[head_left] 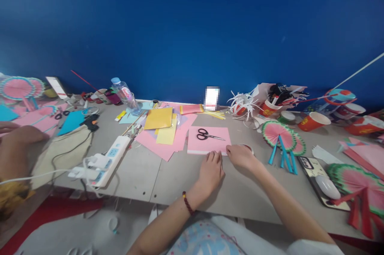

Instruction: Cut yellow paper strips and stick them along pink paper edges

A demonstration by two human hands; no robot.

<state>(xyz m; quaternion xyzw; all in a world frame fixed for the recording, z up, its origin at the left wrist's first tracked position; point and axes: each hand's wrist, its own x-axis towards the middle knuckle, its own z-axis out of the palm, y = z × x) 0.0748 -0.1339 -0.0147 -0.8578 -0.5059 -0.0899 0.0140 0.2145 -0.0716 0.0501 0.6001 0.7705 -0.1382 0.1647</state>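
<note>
Plastic bottle [128, 97] label [126, 92] seemingly starting "Ga", rest blurred, yellow marking [305, 120] on red paper cup [312, 124] illegible

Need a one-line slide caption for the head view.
Left hand and right hand at the near edge of a pink sheet, scissors lying on it, paper fans to the right.

A blue wall [186, 27] rises behind the far edge of the grey table [180, 183], paler toward the left. A seam [156, 179] meets the table's near edge.
</note>
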